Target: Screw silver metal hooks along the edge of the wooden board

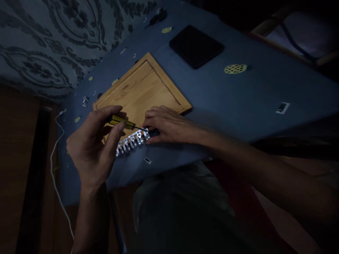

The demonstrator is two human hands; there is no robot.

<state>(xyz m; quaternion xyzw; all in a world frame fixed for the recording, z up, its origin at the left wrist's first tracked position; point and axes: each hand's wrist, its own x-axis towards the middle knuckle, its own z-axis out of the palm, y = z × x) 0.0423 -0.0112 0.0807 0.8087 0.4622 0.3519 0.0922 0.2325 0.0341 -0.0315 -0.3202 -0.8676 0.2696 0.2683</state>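
L hand point(92, 150), nearest the cam, is gripping a yellow screwdriver point(122, 122), tip pointing at the R end of a silver ringed strip point(132, 140) by the board's point(140, 93) near edge; R hand point(168, 125) is pinching that end. I'm guessing work's underway there; can't tell what's done/left. Black slab's point(196, 46) lying beyond on blue cloth point(265, 102).

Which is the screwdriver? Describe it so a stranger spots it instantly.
Find the wooden board on the blue tablecloth. Over its near edge, the left hand holds the screwdriver, whose yellow handle sets it apart from the silvery metal strip nearby.
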